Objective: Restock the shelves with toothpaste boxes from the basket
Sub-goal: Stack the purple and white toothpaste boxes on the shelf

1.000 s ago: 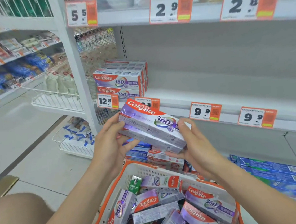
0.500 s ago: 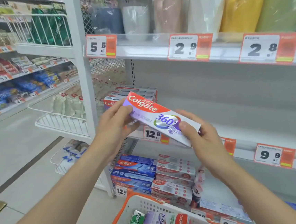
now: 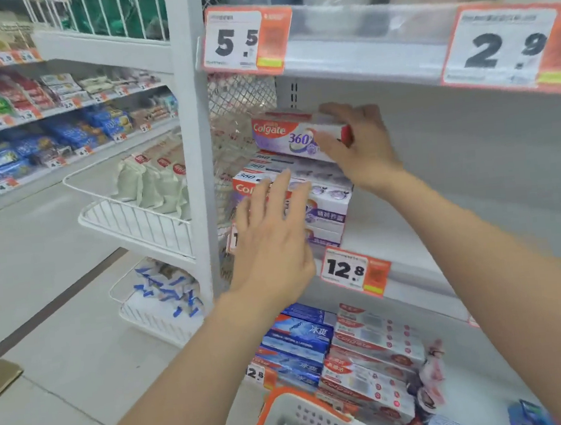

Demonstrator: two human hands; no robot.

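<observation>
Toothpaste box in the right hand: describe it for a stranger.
Find the shelf under the 5.5 price tag. Purple Colgate boxes are stacked at its left end. The toothpaste box is topmost, the only one gripped by the right hand.

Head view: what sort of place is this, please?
Most likely a shop aisle, perhaps a supermarket or drugstore: white shelves carry orange price tags, stacked Colgate toothpaste boxes sit on them, and an orange-rimmed basket of stock stands below.
</observation>
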